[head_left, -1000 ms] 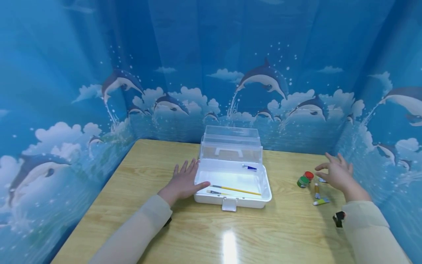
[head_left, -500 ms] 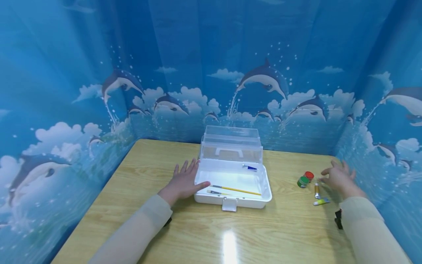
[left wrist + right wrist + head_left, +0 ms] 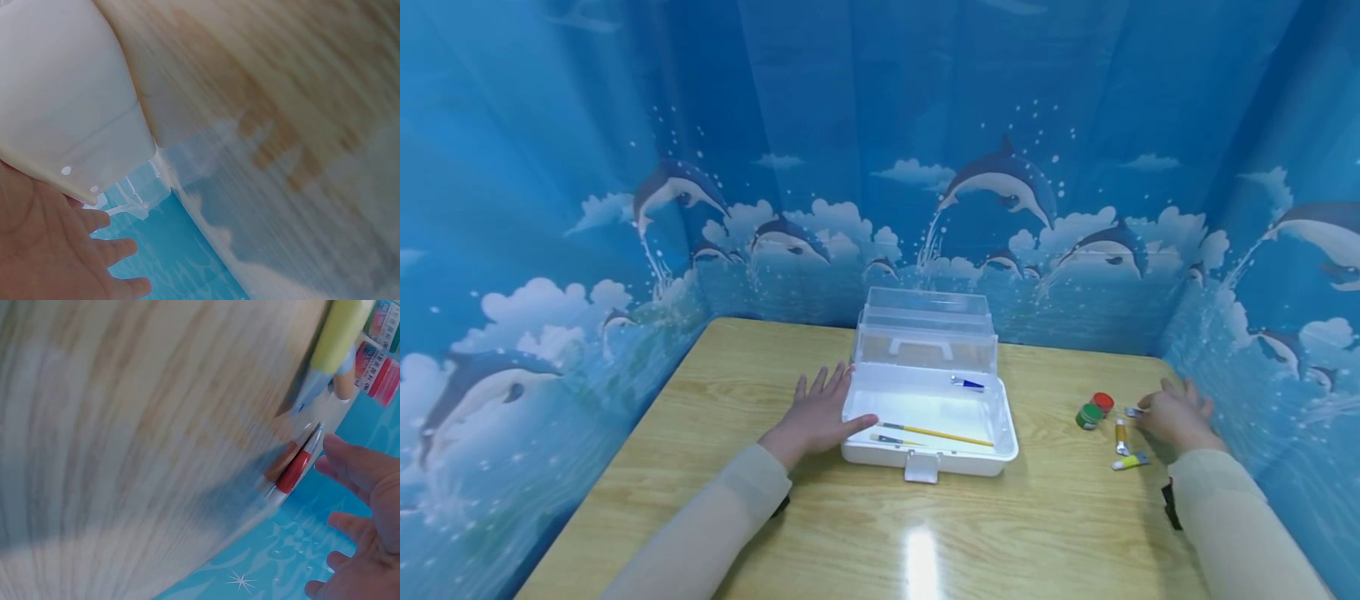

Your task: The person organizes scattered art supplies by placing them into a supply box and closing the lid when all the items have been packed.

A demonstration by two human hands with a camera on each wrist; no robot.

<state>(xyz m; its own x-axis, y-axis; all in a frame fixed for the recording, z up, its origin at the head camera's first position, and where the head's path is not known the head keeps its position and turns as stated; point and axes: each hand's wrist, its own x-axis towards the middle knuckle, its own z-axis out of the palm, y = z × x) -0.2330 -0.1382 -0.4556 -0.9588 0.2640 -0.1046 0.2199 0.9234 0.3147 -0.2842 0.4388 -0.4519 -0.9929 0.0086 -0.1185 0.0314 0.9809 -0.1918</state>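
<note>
Spread fingers of my left hand (image 3: 816, 417) rest along the left rim of an open white storage box (image 3: 1011, 446); its palm shows beside the box wall in the left wrist view. Inside the box lie a long yellow paintbrush (image 3: 943, 433), a shorter brush (image 3: 891, 438) and a small blue-banded paint tube (image 3: 970, 384). At the far right, my right hand (image 3: 1176, 417) is low over the table. Its thumb and fingertips are right at the end of a red-banded paint tube (image 3: 295, 470), which lies on the table; the fingers are not wrapped around it.
Left of the right hand stand a green paint jar (image 3: 1089, 417) and a red paint jar (image 3: 1102, 403). Nearer lie an orange tube (image 3: 1122, 437) and a yellow-green tube (image 3: 1131, 462). The clear lid (image 3: 925, 321) tilts back; a dolphin-printed curtain (image 3: 880, 167) surrounds the table.
My right hand has come down and slightly towards me and right, beside the small tube. My left hand has stayed on the box rim.
</note>
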